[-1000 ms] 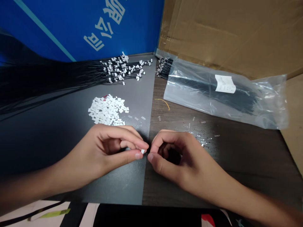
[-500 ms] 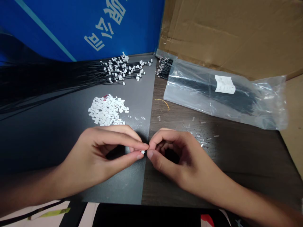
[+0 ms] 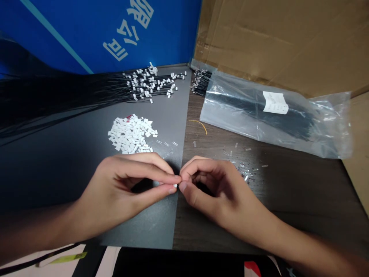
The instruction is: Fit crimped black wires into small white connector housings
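Observation:
My left hand [image 3: 129, 184] pinches a tiny white connector housing [image 3: 175, 186] between thumb and forefinger; only a sliver of it shows. Against it, fingertips touching the left ones, my right hand [image 3: 216, 188] is closed in a pinch too. Whatever lies between the right thumb and forefinger is hidden. Just beyond the left hand is a heap of loose white connector housings [image 3: 132, 132]. Behind that heap lies a bundle of black wires [image 3: 95, 88] with white housings on their ends.
A clear plastic bag [image 3: 245, 127] of black wires with bare metal ends lies at the back right. Small clear and dark scraps [image 3: 245, 169] are scattered near the right hand, and a yellow strand [image 3: 201, 125] lies behind. Blue [image 3: 173, 34] and cardboard [image 3: 273, 42] panels border the back.
Both hands stay pressed together at nearly the same spot. The left fingertips have closed slightly around the white housing, so less of it shows.

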`<state>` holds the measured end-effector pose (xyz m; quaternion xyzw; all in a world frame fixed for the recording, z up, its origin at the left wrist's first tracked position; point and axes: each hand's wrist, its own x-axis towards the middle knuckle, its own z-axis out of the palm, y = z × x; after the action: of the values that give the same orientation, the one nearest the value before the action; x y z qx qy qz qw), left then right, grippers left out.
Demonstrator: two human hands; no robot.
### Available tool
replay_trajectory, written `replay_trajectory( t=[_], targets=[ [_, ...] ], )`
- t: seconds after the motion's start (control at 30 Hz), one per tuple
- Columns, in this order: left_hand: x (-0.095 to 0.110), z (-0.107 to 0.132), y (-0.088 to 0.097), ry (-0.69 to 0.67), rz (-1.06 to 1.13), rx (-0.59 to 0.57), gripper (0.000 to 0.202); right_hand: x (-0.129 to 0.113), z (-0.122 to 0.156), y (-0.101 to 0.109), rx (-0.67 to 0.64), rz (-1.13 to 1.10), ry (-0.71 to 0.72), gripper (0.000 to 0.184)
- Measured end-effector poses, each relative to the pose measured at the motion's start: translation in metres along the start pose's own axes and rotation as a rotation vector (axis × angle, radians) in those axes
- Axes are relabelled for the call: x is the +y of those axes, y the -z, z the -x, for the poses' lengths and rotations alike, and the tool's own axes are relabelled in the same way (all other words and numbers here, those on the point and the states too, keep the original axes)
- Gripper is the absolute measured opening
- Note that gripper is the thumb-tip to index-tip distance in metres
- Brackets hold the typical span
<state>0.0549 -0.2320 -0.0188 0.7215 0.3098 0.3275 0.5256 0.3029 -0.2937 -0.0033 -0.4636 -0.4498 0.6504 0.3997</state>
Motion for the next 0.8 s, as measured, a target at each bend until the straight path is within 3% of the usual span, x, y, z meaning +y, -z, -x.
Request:
replay_trajectory(
  t=[0.4, 0.6, 0.8],
  targets=[
    [-0.0025, -0.0010, -0.0021, 0.021, 0.069, -0.005, 0.027, -0.0027, 0.0008, -0.0033, -0.010, 0.019, 0.014, 0.030],
    [-0.0049, 0.0010, -0.0023, -0.023, 0.027, 0.006, 0.012, 0.0011, 0.0006, -0.0022, -0.015, 0.020, 0.034, 0.028],
    [-0.0061, 0.0015, -0.0007, -0.014, 0.013, -0.005, 0.019, 0.0028, 0.0006, -0.0015, 0.000, 0.037, 0.054, 0.025]
  ],
)
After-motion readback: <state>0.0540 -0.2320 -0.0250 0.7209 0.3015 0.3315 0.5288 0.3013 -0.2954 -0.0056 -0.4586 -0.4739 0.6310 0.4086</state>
